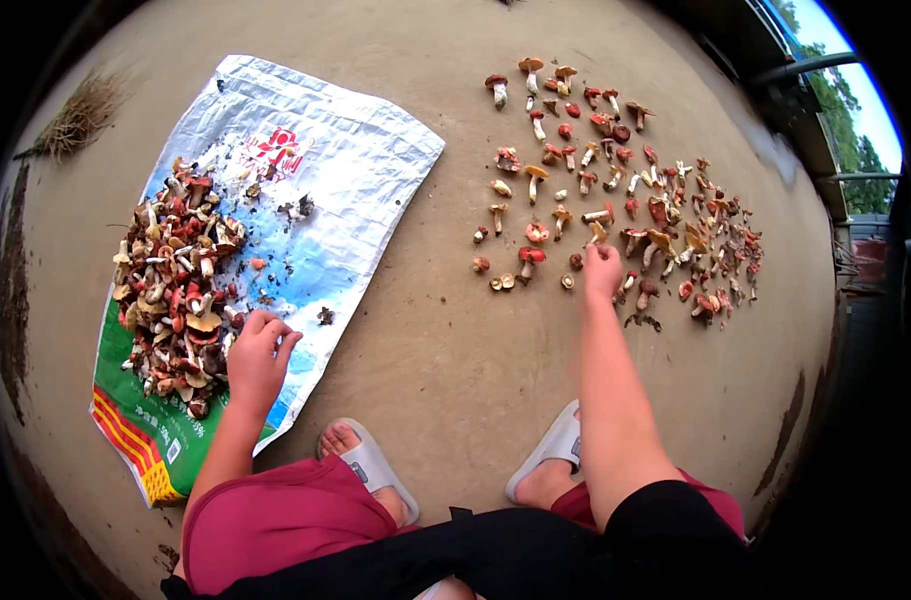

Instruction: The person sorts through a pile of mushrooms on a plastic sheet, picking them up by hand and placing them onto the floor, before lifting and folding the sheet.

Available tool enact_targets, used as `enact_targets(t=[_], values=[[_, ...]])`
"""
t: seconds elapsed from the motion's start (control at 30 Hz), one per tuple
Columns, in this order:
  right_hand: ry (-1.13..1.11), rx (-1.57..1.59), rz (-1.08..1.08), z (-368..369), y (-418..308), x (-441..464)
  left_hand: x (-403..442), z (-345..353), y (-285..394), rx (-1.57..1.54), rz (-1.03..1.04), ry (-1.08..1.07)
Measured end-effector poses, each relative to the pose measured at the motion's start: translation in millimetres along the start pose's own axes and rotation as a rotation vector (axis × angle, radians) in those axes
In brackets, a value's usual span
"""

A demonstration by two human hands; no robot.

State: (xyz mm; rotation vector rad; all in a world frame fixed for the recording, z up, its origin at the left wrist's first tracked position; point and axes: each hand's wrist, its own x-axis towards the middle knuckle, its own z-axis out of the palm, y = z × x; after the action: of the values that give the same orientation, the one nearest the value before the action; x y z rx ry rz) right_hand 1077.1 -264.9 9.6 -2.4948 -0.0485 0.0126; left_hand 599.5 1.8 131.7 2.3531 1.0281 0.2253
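Brown ground (pixel 456 300) carries a crinkled plastic sack (pixel 366 150) at left, dome-capped mushrooms (pixel 660 211) at right. On the sack lies a tangled mushroom heap (pixel 176 270); far left, a bristly bundle (pixel 81 115). Our curled left hand (pixel 256 358) hides some sack; we cannot tell its grip. Our right hand (pixel 602 272) pinches a tan mushroom (pixel 598 232) at right.

Left arm (pixel 232 440) is angling forward and slightly inward; left grip (pixel 260 362) is showing its back, fingers curling, thumb sticking out to the right. Right arm (pixel 616 390) is lying nearly straight, extending farther forward; right grip (pixel 603 268) is pinching, fingertips pointing ahead. Hands are sitting well apart.
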Motion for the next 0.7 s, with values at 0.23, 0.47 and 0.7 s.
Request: enact_targets(t=[0.23, 0.47, 0.7], values=[[-0.183, -0.409, 0.117, -9.8, -37.2, 19.4, 2.7, -5.4, -15.8, 0.049, -0.09, 0.022], [-0.052, -0.525, -0.03, -15.2, -35.8, 3.5, -3.8, -17.0, -59.9, 0.1, -0.157, 0.114], [-0.294, 0.019, -0.628, -25.9, -60.5, -125.8, -50.7, -47.7, -149.0, -0.008, -0.31, 0.455]])
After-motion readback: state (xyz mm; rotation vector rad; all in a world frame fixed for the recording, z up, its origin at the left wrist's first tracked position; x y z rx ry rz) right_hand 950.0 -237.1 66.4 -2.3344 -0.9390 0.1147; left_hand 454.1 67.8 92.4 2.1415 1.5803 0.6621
